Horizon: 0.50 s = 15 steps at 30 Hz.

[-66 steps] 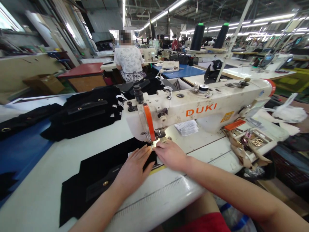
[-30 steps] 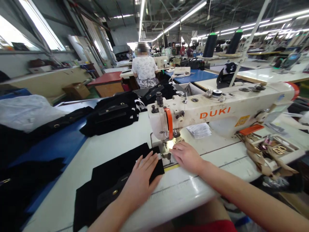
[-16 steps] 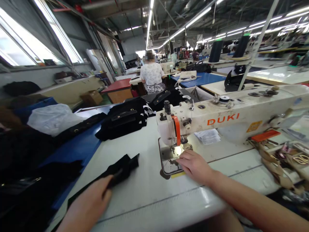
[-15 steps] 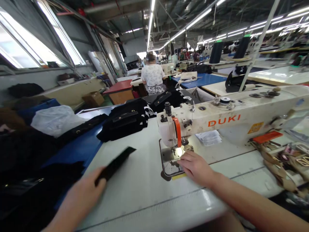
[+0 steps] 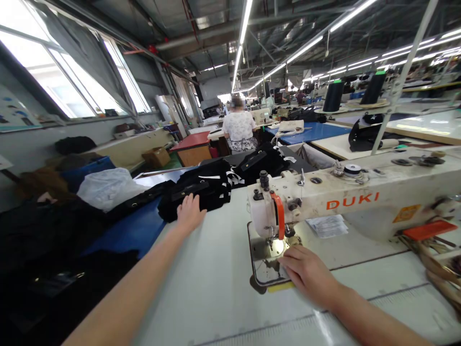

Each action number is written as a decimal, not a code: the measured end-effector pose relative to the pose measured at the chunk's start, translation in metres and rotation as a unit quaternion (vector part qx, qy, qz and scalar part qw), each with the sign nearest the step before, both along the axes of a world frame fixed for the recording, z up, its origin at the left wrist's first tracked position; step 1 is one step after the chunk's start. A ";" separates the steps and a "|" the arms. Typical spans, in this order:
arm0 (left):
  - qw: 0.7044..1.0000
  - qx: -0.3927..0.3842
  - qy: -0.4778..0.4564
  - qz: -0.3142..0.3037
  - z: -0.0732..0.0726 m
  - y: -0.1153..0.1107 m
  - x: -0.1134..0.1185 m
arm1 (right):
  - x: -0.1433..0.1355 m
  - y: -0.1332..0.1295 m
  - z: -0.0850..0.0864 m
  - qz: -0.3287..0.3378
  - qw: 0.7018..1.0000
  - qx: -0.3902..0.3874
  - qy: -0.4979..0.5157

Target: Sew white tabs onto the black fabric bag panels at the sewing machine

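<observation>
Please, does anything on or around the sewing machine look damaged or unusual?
Yes, slightly: the metal plate near the right hand shows uneven dark patches, perhaps wear or stains; I cannot tell which.

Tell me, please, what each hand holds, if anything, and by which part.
The left hand is over the black fabric stack, with no grip visible; the right hand is curled by the needle plate; whether it holds anything cannot be told.

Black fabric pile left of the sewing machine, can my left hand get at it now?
Probably yes: your left hand overlaps the near edge of the black fabric pile, with nothing visible between them.
</observation>
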<state>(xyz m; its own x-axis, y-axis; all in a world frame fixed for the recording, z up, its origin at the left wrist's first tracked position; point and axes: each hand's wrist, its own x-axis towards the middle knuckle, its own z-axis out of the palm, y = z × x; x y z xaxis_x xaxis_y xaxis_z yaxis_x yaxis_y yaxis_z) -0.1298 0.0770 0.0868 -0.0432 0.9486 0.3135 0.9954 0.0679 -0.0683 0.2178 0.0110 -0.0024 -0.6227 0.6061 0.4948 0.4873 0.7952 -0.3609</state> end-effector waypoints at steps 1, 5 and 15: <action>1.000 -0.006 0.004 0.003 -0.014 -0.013 0.003 | 0.000 0.000 -0.001 0.004 1.000 0.002 0.001; 0.998 -0.056 0.019 -0.038 -0.041 -0.097 0.001 | 0.002 -0.002 -0.003 0.030 1.000 0.001 0.003; 0.974 -0.059 0.050 0.211 0.031 -0.230 -0.143 | 0.004 -0.003 -0.004 0.054 0.998 0.024 0.018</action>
<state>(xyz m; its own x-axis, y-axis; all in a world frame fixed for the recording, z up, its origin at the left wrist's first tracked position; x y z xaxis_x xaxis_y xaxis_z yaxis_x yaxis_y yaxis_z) -0.2727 -0.1535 0.1177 -0.4129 0.8824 0.2255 0.8682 0.4561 -0.1953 0.2216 0.0082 -0.0068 -0.6642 0.5109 0.5456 0.3844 0.8595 -0.3369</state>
